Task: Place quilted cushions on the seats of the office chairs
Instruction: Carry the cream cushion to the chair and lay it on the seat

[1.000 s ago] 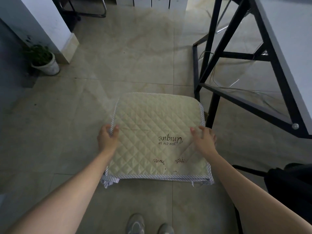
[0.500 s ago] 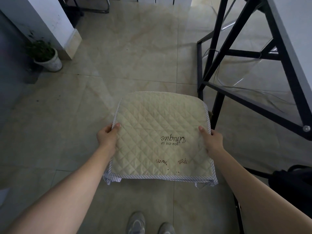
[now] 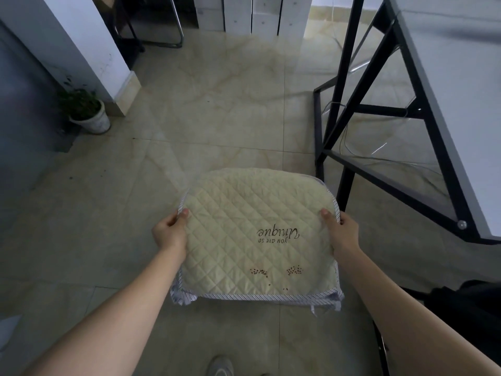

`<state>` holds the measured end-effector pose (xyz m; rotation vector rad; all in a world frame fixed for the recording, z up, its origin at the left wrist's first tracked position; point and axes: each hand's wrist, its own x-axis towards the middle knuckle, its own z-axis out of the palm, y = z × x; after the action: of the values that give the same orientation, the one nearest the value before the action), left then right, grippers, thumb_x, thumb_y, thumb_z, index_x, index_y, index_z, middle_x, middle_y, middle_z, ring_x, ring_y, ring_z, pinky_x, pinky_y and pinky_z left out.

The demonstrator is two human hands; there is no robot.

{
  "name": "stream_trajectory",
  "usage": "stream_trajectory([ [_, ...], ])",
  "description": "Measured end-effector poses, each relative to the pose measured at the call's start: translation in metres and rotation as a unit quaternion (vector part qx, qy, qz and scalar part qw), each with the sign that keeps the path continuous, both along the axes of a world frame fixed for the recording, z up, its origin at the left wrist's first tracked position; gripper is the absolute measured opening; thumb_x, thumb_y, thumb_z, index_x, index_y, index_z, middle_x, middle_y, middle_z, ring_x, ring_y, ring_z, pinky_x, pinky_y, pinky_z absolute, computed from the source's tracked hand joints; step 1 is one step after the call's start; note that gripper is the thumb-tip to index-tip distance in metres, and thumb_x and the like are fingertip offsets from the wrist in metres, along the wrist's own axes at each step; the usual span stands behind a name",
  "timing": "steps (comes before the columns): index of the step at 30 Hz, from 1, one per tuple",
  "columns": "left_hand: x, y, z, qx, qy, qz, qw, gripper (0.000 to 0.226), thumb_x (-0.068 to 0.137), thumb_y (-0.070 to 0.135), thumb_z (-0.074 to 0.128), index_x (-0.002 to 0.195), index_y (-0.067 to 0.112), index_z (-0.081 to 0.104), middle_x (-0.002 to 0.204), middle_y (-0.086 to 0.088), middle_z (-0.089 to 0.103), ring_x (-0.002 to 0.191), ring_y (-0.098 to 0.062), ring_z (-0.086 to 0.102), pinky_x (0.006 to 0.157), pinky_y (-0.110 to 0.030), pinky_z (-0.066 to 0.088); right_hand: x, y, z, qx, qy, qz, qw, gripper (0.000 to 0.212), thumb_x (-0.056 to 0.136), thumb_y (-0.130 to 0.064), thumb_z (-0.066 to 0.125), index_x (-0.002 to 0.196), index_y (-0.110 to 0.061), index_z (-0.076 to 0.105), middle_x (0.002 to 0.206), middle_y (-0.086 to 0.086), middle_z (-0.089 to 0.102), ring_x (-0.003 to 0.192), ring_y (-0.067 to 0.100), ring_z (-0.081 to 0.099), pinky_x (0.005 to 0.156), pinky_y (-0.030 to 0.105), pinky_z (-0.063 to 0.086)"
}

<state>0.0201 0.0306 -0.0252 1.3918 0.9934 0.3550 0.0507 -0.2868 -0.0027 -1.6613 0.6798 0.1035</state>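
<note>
Cream diamond-quilted cushion [image 3: 257, 234] with striped edging and brown lettering, beige marbled floor [image 3: 217, 104].

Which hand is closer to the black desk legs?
The right hand, gripping the cushion's right edge, is nearest the black desk legs. The left hand holds the opposite edge, on the side toward the potted plant.

We had the quilted cushion [image 3: 257, 234] held flat in front of us, above the floor tiles [image 3: 217, 109], left hand [image 3: 170, 232] on its left edge, right hand [image 3: 343, 232] on its right edge. Desk frame [image 3: 349, 109] stood to the right w/ the desktop [image 3: 458, 104] over it. Potted plant [image 3: 88, 115] sat far left, just beside the pillar [image 3: 81, 44]. A shoe [image 3: 220, 365] was below the cushion, nearest us.
</note>
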Motion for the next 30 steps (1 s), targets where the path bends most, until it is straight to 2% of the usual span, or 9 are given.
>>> stream_trajectory([
  [3, 0.002, 0.003, 0.012, 0.005, -0.006, 0.010, 1.000, 0.023, 0.082, 0.008, 0.066, 0.100, -0.006, 0.065, 0.066, 0.004, 0.052, 0.063, -0.010, 0.046, 0.047, -0.003, 0.040, 0.001, 0.000, 0.013, -0.012, -0.012, 0.006, 1.000, 0.014, 0.087, -0.026, 0.062, 0.089, -0.012, 0.064, 0.075, -0.006, 0.064, 0.065, 0.008, 0.061, 0.046, 0.014, 0.045],
  [5, 0.003, 0.006, 0.021, 0.004, -0.008, 0.013, 1.000, 0.010, 0.081, 0.009, 0.067, 0.082, 0.000, 0.067, 0.064, 0.006, 0.050, 0.065, -0.012, 0.045, 0.046, -0.003, 0.038, 0.002, -0.001, 0.023, -0.013, -0.015, 0.000, 1.000, 0.015, 0.086, -0.027, 0.062, 0.090, -0.012, 0.064, 0.075, -0.006, 0.064, 0.066, 0.008, 0.061, 0.050, 0.017, 0.044],
  [7, 0.003, 0.007, 0.034, 0.004, -0.018, 0.019, 1.000, 0.015, 0.080, 0.009, 0.068, 0.067, 0.013, 0.061, 0.059, 0.007, 0.052, 0.072, -0.014, 0.046, 0.047, -0.003, 0.038, 0.002, -0.002, 0.033, -0.013, -0.021, -0.002, 1.000, 0.014, 0.086, -0.027, 0.063, 0.088, -0.013, 0.065, 0.075, -0.005, 0.064, 0.066, 0.008, 0.060, 0.053, 0.019, 0.045],
  [9, 0.002, 0.008, 0.047, -0.016, -0.033, 0.012, 0.999, 0.003, 0.080, 0.009, 0.068, 0.082, 0.009, 0.065, 0.046, 0.013, 0.059, 0.068, -0.011, 0.048, 0.052, -0.006, 0.043, 0.001, -0.002, 0.044, -0.003, -0.024, -0.003, 1.000, 0.010, 0.086, -0.027, 0.062, 0.084, -0.017, 0.064, 0.077, -0.004, 0.064, 0.069, 0.009, 0.061, 0.055, 0.021, 0.045],
  [11, -0.001, 0.008, 0.060, -0.016, -0.040, 0.005, 0.999, 0.018, 0.080, 0.009, 0.068, 0.097, 0.006, 0.064, 0.043, 0.019, 0.059, 0.067, -0.009, 0.049, 0.061, -0.014, 0.046, -0.001, -0.001, 0.055, 0.002, -0.029, -0.005, 1.000, 0.009, 0.086, -0.026, 0.062, 0.084, -0.018, 0.063, 0.078, -0.004, 0.064, 0.071, 0.010, 0.061, 0.056, 0.023, 0.045],
  [14, -0.009, 0.009, 0.077, -0.014, -0.048, -0.003, 0.999, 0.024, 0.080, 0.008, 0.068, 0.101, -0.002, 0.065, 0.060, 0.010, 0.062, 0.075, -0.013, 0.052, 0.069, -0.021, 0.044, -0.005, -0.003, 0.070, -0.001, -0.036, 0.003, 0.999, 0.012, 0.087, -0.027, 0.062, 0.090, -0.016, 0.064, 0.081, -0.003, 0.065, 0.074, 0.011, 0.060, 0.058, 0.024, 0.046],
  [23, -0.045, 0.003, 0.119, -0.013, -0.071, -0.007, 0.997, 0.036, 0.082, 0.009, 0.066, 0.116, -0.003, 0.060, 0.092, -0.006, 0.063, 0.082, -0.010, 0.056, 0.070, -0.010, 0.048, -0.025, -0.012, 0.112, 0.013, -0.040, 0.045, 0.998, 0.034, 0.087, -0.029, 0.062, 0.118, -0.014, 0.059, 0.101, 0.002, 0.066, 0.089, 0.021, 0.064, 0.080, 0.036, 0.053],
  [26, -0.055, -0.002, 0.130, -0.021, -0.072, -0.014, 0.997, 0.037, 0.083, 0.011, 0.065, 0.118, 0.000, 0.060, 0.108, -0.010, 0.063, 0.094, -0.016, 0.058, 0.087, -0.026, 0.047, -0.033, -0.015, 0.123, 0.034, -0.044, 0.066, 0.996, 0.024, 0.088, -0.027, 0.061, 0.110, -0.017, 0.060, 0.097, 0.001, 0.068, 0.086, 0.020, 0.067, 0.078, 0.039, 0.056],
  [30, -0.068, -0.006, 0.142, -0.019, -0.064, -0.021, 0.998, 0.035, 0.084, 0.018, 0.066, 0.116, 0.005, 0.062, 0.108, -0.008, 0.065, 0.097, -0.017, 0.061, 0.092, -0.030, 0.047, -0.046, -0.022, 0.134, 0.046, -0.044, 0.076, 0.995, 0.023, 0.088, -0.027, 0.061, 0.110, -0.021, 0.060, 0.101, 0.002, 0.068, 0.091, 0.024, 0.067, 0.083, 0.045, 0.056],
])
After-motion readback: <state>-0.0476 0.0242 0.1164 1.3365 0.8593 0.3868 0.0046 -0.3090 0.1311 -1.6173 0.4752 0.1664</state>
